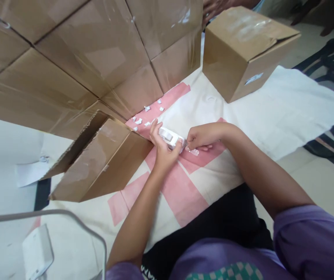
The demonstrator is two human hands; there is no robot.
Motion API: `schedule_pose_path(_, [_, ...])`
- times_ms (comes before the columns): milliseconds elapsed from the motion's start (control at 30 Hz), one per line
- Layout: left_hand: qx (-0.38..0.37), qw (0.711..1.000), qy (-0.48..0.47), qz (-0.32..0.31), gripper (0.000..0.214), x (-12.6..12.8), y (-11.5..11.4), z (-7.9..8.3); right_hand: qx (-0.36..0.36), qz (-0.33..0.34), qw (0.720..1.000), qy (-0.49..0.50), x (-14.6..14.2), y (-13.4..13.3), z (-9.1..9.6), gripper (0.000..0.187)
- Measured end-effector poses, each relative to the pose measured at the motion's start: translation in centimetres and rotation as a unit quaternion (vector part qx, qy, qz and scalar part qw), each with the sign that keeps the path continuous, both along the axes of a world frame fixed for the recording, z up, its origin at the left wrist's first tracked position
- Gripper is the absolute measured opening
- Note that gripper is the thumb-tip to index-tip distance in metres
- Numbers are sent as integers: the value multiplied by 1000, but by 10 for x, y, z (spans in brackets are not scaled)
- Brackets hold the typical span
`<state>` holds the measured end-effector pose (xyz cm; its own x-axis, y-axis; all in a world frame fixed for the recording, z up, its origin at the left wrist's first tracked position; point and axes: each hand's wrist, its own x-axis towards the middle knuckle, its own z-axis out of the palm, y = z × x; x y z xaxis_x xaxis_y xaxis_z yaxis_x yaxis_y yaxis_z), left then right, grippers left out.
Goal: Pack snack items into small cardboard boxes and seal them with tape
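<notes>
My left hand (164,149) is closed around a small white plastic device (169,137), its thumb on the near right end. Close against that end is my right hand (203,136), its fingers curled in a pinch. A small clear plastic piece (194,152) shows beneath the right fingers; whether they grip it or only touch it is hard to see. Several small white scraps (138,121) lie on the pink patch of the cloth (174,94) beyond my left hand.
Stacked cardboard boxes (97,50) rise at the back left. An open carton (105,155) stands left of my hands, another box (237,50) at the back right. Another person's hand (213,8) is behind that box. A white power adapter (38,251) and a cable (68,213) sit lower left.
</notes>
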<state>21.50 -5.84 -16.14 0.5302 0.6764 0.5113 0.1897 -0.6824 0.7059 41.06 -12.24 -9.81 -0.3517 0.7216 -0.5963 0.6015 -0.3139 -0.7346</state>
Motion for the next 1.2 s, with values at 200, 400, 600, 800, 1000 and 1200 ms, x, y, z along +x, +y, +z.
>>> schedule_pose_path(200, [5, 1000, -30, -2, 71, 3, 0, -2, 0, 0, 1000, 12, -1, 0, 0, 34])
schedule_pose_path(400, [17, 999, -28, 14, 69, 3, 1, -5, -1, 2, 1000, 22, -1, 1, -2, 41])
schedule_pose_path(600, [15, 999, 5, 40, 81, 1, 1, -3, -6, 7, 999, 38, 3, 3, -12, 46])
schedule_pose_path(800, [10, 997, 33, 62, 81, 2, -2, -2, -5, 5, 999, 37, 3, 3, -12, 50])
schedule_pose_path(1000, [12, 996, 49, 70, 86, 2, -2, -3, -10, 4, 999, 30, 0, 2, -6, 51])
schedule_pose_path(1200, [9, 994, 75, 74, 87, 1, -4, 1, -17, -4, 1000, 22, 0, 2, -5, 46])
